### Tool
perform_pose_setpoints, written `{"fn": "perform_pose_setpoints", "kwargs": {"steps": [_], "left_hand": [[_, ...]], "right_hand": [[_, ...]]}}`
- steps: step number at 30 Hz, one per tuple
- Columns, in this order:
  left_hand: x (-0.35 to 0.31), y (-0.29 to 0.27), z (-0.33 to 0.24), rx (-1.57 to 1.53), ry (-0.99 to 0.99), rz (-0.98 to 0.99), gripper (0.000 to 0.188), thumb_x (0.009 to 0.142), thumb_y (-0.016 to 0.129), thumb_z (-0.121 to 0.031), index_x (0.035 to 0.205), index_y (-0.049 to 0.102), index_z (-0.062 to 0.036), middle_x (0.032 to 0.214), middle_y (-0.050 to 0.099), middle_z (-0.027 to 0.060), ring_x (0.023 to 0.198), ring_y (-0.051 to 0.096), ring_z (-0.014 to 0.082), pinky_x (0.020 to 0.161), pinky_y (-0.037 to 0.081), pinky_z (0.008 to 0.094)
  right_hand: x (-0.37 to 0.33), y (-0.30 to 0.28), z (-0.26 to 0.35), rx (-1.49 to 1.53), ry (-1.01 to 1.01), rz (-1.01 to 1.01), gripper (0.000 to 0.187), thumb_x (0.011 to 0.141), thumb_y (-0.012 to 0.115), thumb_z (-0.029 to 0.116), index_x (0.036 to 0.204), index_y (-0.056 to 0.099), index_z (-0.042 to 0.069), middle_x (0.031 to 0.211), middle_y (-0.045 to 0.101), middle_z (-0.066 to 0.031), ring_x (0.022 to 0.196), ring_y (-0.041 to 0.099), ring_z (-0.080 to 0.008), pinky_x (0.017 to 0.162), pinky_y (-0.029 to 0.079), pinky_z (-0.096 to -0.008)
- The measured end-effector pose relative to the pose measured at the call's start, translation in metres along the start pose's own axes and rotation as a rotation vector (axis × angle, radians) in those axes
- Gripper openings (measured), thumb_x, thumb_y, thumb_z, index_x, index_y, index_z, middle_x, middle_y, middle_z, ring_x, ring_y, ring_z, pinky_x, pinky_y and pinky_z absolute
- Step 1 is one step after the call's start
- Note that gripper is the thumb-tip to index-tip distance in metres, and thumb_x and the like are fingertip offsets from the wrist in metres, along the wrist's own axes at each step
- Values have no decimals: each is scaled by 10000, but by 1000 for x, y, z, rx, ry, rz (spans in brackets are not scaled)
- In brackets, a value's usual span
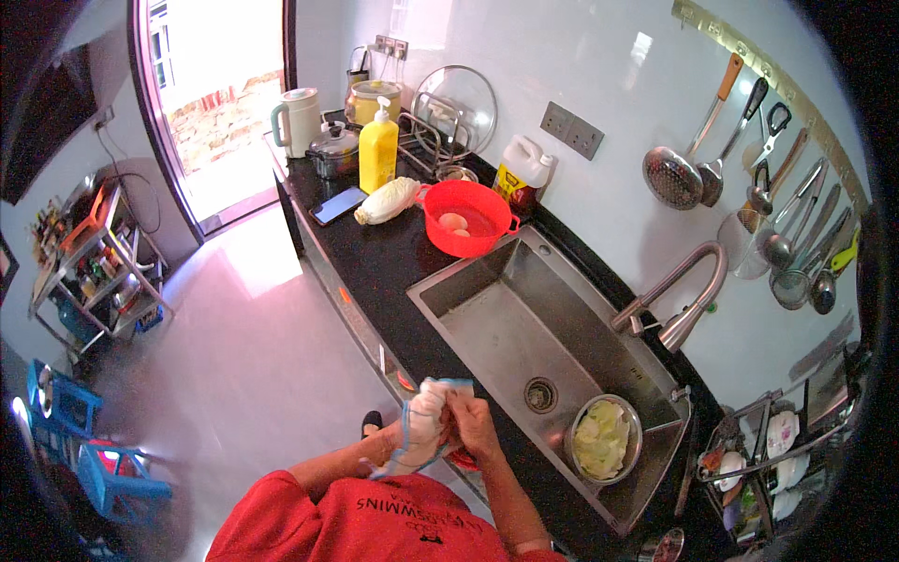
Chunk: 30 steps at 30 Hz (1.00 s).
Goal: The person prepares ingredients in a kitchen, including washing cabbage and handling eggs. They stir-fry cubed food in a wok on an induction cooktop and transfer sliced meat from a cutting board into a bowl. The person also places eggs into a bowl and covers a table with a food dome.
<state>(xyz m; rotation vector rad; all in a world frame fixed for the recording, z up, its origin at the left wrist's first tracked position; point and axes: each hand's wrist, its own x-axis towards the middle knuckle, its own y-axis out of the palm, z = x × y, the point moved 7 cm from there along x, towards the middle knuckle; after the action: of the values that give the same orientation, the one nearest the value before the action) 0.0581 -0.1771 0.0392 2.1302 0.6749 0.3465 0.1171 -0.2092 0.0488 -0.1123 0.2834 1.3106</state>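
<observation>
In front of my red shirt, my left hand (440, 438) and my right hand (476, 429) meet at the counter's front edge. A whitish cloth (421, 421) with blue edging is bunched around my left hand and hides most of its fingers. My right hand's fingers are closed on the cloth's upper part, beside the blue edge. The steel sink (496, 323) lies just to the right of both hands. Inside it, near the right end, a round metal bowl (639, 445) holds pale green leaf pieces (601, 438), perhaps cabbage.
Beyond the sink stands a red plastic basin (468, 245) with egg-like round things (454, 223) inside. Beside it are a pale wrapped bundle (389, 200), a phone (338, 205) and a yellow pump bottle (378, 155). The faucet (688, 300) arches over the sink; a dish rack (749, 468) stands right.
</observation>
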Motion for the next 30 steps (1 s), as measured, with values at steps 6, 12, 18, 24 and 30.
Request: {"fn": "perform_pose_setpoints", "kwargs": {"steps": [6,12,18,24,30], "left_hand": [[47,-24,-70,47,274,-26,194,867,520,-253,850,587,-72,818,569,12,746,540,124,639,450,263],[90,-57,-183,1142,455,-149,299,789,638,-185,1020,535,-26,854,636,70,802,605,174,702,471,298],[158,-126,-221,1808,466,-233,317,818,587,-255,1092,495,-128,1047,559,195,978,521,379,771,461,442],[203,-135,-298,2231,506,-542,615,642,727,-356,1159,496,-115,1136,475,165,1051,443,348,794,417,472],[271,-190,-317,2257,262,-635,877,554,788,-354,1273,350,-108,1137,450,186,1039,456,369,788,421,498]], "right_hand": [[58,44,72,-1023,-740,-443,212,851,528,217,968,547,42,924,584,-103,904,550,-286,694,402,-449],[87,52,89,-1198,-828,-357,561,723,649,226,1239,470,97,1298,364,-149,1178,351,-366,932,306,-471],[106,0,58,-833,-623,-559,509,720,641,77,1200,475,53,1238,398,-185,1099,436,-360,910,384,-429],[85,-46,49,-615,-344,-772,423,752,594,25,1159,478,34,1146,446,-152,971,503,-288,808,460,-378],[86,-47,57,-528,-303,-834,427,776,584,9,1185,465,43,1120,479,-123,913,522,-187,595,488,-268]]}}
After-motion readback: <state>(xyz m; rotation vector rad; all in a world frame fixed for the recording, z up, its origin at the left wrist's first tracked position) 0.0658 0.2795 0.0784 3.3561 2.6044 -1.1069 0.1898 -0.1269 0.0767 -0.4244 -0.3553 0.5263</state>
